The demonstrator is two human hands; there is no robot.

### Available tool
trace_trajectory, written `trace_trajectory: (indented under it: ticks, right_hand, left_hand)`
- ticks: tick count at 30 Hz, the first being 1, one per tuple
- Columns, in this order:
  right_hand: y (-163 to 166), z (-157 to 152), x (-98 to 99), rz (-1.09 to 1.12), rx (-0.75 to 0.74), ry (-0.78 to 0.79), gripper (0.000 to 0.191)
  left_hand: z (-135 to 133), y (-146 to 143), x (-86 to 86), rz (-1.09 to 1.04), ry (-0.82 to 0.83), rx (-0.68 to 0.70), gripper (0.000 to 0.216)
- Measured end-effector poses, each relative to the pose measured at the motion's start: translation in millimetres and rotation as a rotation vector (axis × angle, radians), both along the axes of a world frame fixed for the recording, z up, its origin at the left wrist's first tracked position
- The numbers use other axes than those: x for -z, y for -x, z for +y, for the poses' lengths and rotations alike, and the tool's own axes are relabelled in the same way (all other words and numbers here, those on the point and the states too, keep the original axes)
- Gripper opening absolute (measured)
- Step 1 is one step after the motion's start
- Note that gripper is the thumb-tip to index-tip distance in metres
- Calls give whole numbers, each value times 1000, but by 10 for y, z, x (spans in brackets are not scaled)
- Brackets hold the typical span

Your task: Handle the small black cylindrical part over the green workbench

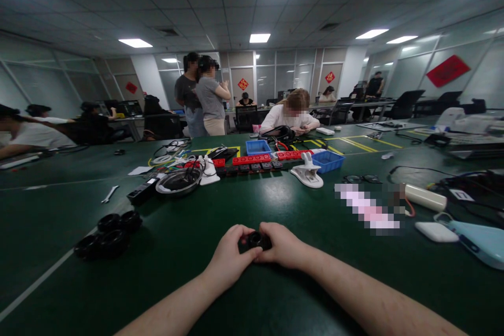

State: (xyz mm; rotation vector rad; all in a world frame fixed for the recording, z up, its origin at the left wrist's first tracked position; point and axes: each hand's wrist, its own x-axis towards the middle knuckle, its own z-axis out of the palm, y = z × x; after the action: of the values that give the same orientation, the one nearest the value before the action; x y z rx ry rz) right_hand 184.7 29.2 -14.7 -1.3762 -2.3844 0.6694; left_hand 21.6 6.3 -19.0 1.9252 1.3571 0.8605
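Between my two hands is a small round black part (255, 240) with a hole in its middle, low over the green table (189, 220). My left hand (230, 254) curls its fingers and thumb round the left side of it. From the right, my right hand (284, 245) grips the same part, and the thumbs nearly meet in front. Fingers cover much of its edge, so its exact kind does not show. Several similar round black parts (112, 241) sit in a cluster to the left.
A wrench (109, 194) lies at the left. Further back are a metal bowl (179, 182), red power strips (252, 159), a blue tray (327, 161) and a white clip stand (307, 172). At the right lie a white cylinder (425, 198) and a white case (436, 231). A person (289, 115) sits opposite.
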Motion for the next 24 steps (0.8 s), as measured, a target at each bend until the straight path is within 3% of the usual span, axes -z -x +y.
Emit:
trace_trajectory:
  ticks: [5,8,13,17,24]
  right_hand:
    - [140,-91,-24,-183,147,-192,27]
    - [172,-136,-27,-244,178,-225,27]
    - [50,-115,-13,-100,60,-207,37]
    - [-49,-58,-44,3,-103,-142,36]
    - [-88,-6,-52,88,-163,-20,28]
  left_hand:
    - [13,-31,44,-12,-43,-83,17]
    - [30,-27,64,-9,-65,-97,17]
    - [54,44,12,4,-13,32,20]
    - [50,101,-48,7,23,163,24]
    - [67,108,-27,-1,1,201,27]
